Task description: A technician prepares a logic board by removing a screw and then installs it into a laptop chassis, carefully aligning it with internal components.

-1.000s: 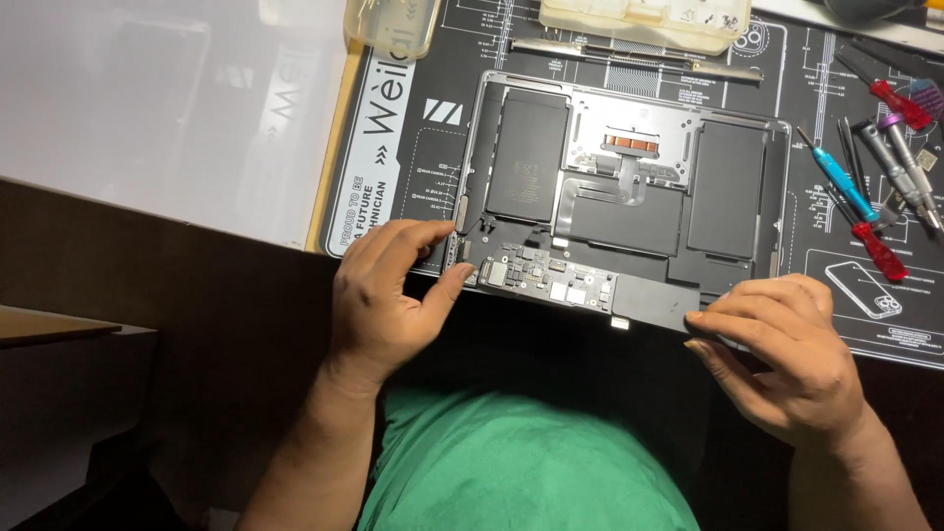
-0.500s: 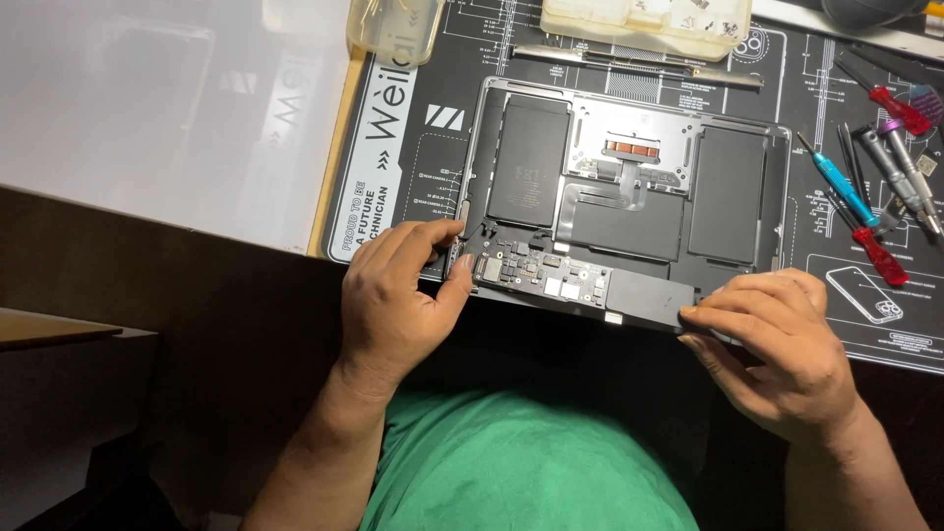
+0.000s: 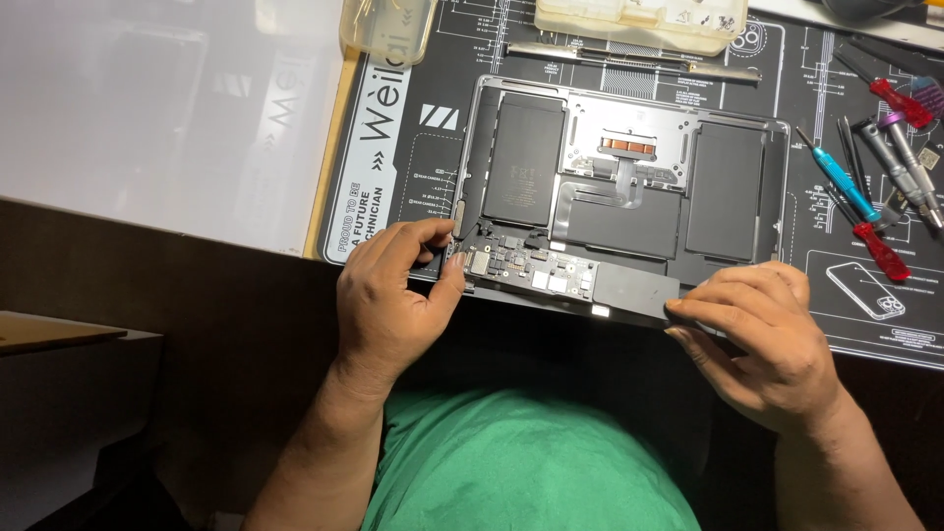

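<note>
On the black repair mat, opened laptop pinched between left hand and right hand grips.

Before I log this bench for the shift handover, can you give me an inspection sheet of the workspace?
Surface: black printed repair mat on a table, with a white sheet lying to its left.
Job's things: opened laptop base, underside up, black battery cells and logic board exposed.
Clutter: screwdrivers with red and blue handles at right; clear parts tray and clear container at the top edge.
Hands: left hand pinching at the board's left end; right hand on the base's near right edge.
Cables: flat flex ribbon at the base's centre.
Surroundings: dark desk edge; green shirt below.
</note>
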